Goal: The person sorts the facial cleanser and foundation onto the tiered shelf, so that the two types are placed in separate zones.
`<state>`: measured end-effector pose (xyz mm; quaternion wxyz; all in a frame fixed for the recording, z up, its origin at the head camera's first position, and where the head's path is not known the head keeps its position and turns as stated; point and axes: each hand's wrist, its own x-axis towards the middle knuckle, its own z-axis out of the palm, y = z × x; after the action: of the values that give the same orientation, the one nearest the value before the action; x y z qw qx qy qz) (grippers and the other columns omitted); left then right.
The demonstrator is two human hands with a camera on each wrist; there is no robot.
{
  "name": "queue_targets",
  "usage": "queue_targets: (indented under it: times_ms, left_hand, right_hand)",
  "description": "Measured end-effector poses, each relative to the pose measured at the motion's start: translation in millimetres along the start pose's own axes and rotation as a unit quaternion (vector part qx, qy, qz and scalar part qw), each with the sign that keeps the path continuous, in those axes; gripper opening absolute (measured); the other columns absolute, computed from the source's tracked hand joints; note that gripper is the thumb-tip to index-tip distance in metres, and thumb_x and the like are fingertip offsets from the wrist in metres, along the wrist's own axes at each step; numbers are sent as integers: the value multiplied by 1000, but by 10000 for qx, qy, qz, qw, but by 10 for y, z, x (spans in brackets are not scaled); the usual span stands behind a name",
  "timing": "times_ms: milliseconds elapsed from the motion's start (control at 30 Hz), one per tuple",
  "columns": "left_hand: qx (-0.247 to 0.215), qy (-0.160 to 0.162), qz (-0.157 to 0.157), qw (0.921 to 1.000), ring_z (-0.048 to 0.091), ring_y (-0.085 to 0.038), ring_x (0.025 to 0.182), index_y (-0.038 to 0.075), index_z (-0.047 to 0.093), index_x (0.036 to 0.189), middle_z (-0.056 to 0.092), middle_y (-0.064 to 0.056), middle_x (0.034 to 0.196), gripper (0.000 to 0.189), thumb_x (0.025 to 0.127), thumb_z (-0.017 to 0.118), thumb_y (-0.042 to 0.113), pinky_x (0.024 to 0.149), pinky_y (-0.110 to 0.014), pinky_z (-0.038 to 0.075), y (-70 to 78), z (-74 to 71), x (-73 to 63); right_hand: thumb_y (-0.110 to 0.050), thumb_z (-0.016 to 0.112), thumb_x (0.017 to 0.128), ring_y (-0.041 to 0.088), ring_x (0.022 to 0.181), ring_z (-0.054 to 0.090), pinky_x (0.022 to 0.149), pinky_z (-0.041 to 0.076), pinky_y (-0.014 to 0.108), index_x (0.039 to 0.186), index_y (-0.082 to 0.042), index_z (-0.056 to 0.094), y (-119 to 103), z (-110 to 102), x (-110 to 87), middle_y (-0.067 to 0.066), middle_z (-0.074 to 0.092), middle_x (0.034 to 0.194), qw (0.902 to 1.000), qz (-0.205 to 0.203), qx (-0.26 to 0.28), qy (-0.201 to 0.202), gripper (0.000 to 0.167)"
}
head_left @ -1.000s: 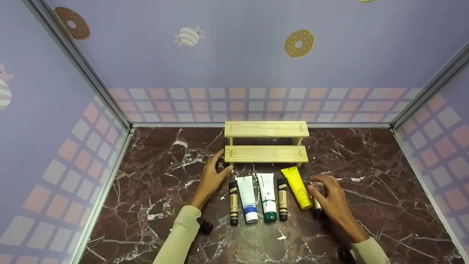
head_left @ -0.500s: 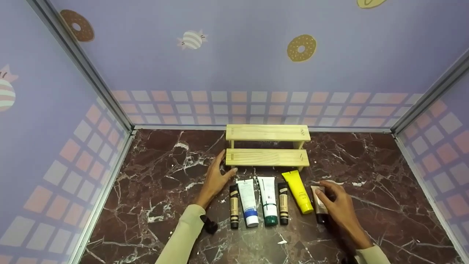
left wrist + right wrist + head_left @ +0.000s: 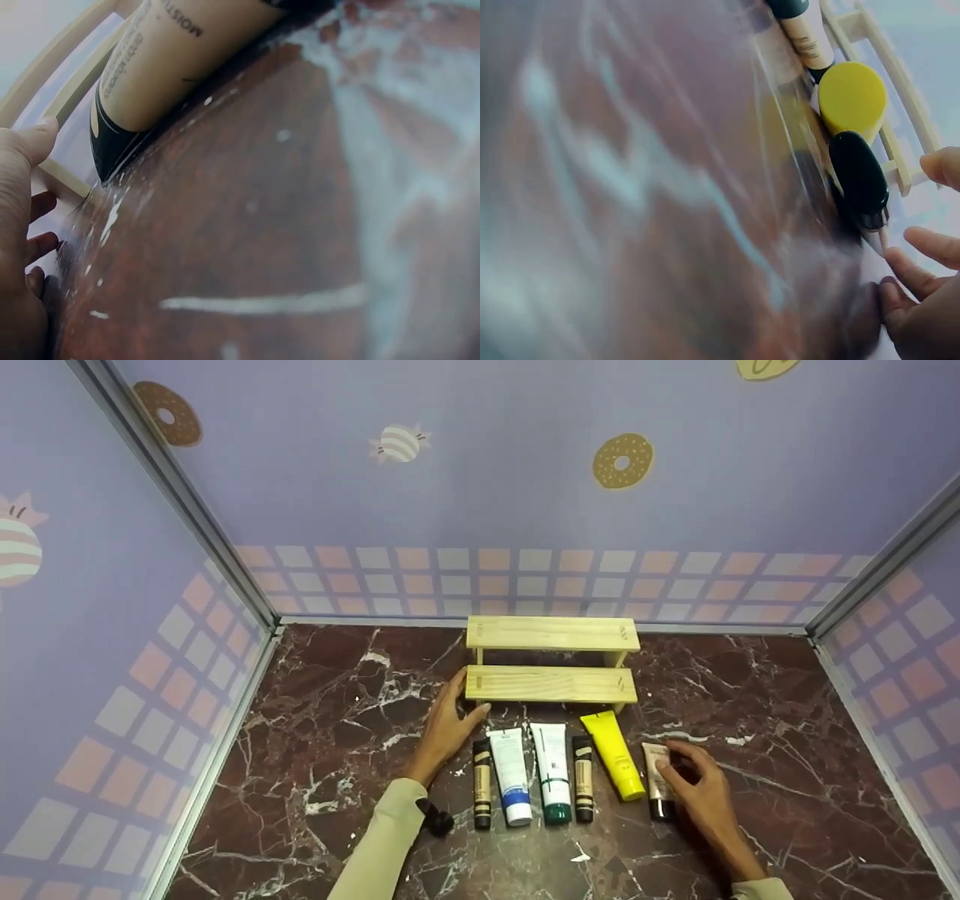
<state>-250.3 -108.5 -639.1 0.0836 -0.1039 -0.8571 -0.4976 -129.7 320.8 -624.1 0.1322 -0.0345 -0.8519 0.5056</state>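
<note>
Six cosmetic tubes lie in a row in the head view. My right hand (image 3: 703,793) is at the right end, its fingers beside a small beige tube with a black cap (image 3: 658,774); in the right wrist view thumb and fingers stand apart near this tube's black cap (image 3: 859,176). To its left lie a yellow tube (image 3: 615,757), a slim black-and-tan foundation tube (image 3: 583,780), a white tube with green cap (image 3: 553,765), a white-and-blue tube (image 3: 511,772) and another foundation tube (image 3: 482,786). My left hand (image 3: 442,736) is at the left end of a two-step wooden stand (image 3: 551,684), fingers extended.
The stand is close to the patterned back wall (image 3: 510,510). Side walls rise at left (image 3: 97,607) and right (image 3: 919,660) of the dark red marbled tabletop (image 3: 345,720). A dark strap with a small device (image 3: 436,819) is on the left wrist.
The right hand has drawn slightly right and towards the body, uncovering more of the beige tube. The left hand stays by the stand. The head view has shifted slightly.
</note>
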Motion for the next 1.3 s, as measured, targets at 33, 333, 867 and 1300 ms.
queue_targets:
  times_ms: [33,333,867,1300]
  left_hand:
    - [-5,-1,-34,10000,48,-42,153,6,39,171,49,-21,166,86,103,80,38,125,-64,37,2,2,1]
    - [-78,-1,-148,9999,50,-40,153,7,37,172,44,-22,169,83,107,74,43,126,-64,35,-1,12,-1]
    - [119,62,-133,9998,48,-43,153,8,40,171,51,-22,164,80,107,73,41,126,-63,36,-17,1,0]
    - [92,137,91,9998,48,-43,154,6,38,171,46,-22,169,78,109,72,40,125,-64,36,-27,9,7]
  right_hand:
    - [-7,84,98,11,112,64,96,45,15,135,0,75,15,7,-8,17,72,133,10000,-7,7,43,39]
    - [3,85,94,12,117,62,102,44,15,136,2,74,122,73,-74,17,68,141,9977,-328,337,479,44]
    - [-4,92,84,41,122,59,107,37,31,128,8,74,140,154,-93,27,71,127,9903,-661,-759,960,49]
    - [-4,96,77,44,113,55,99,38,40,124,11,73,159,194,-87,28,71,117,9857,-1107,-889,912,55]
